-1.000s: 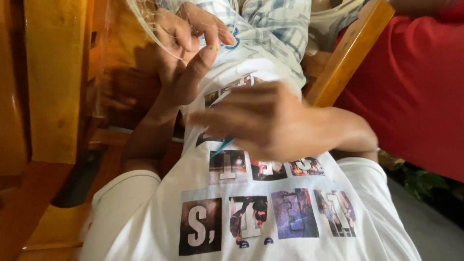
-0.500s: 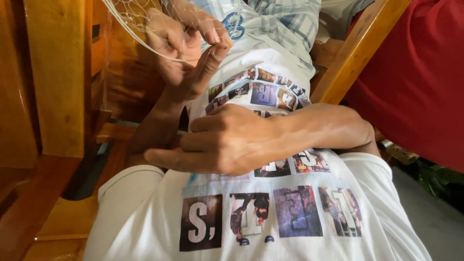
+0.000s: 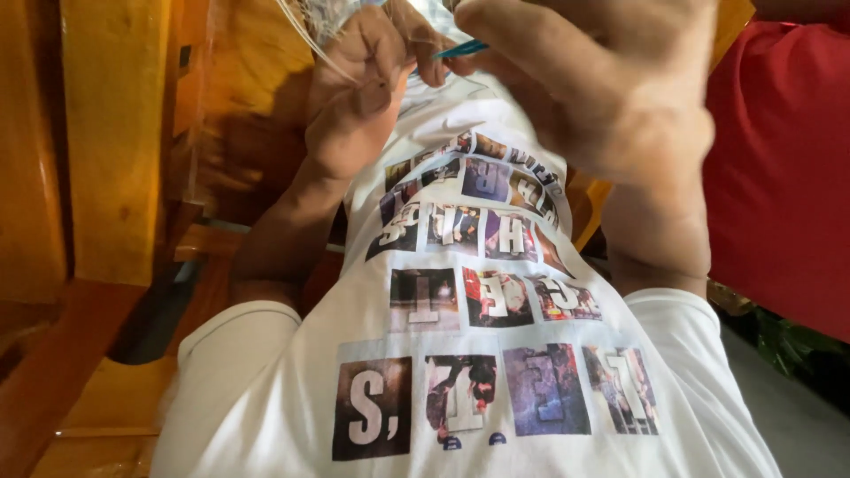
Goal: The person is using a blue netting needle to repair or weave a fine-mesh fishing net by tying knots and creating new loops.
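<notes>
tool: teal hook (image 3: 462,49), top centre, long axis near-horizontal
right hand (image 3: 584,84): pinches the tool's right end
left hand (image 3: 367,84): just left, closed on pale thread (image 3: 305,40)

The right hand (image 3: 593,80) is blurred and cut off by the top edge, hiding most of the teal tool (image 3: 460,50). The netting (image 3: 332,13) runs out of view above. The left hand (image 3: 367,84) has its fingertips partly cropped; its grip is unclear.

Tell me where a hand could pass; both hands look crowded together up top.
Crowded: left hand and right hand meet over the teal tool and netting. Freer: above the white shirt, between the forearms; the wooden frame borders left.
</notes>
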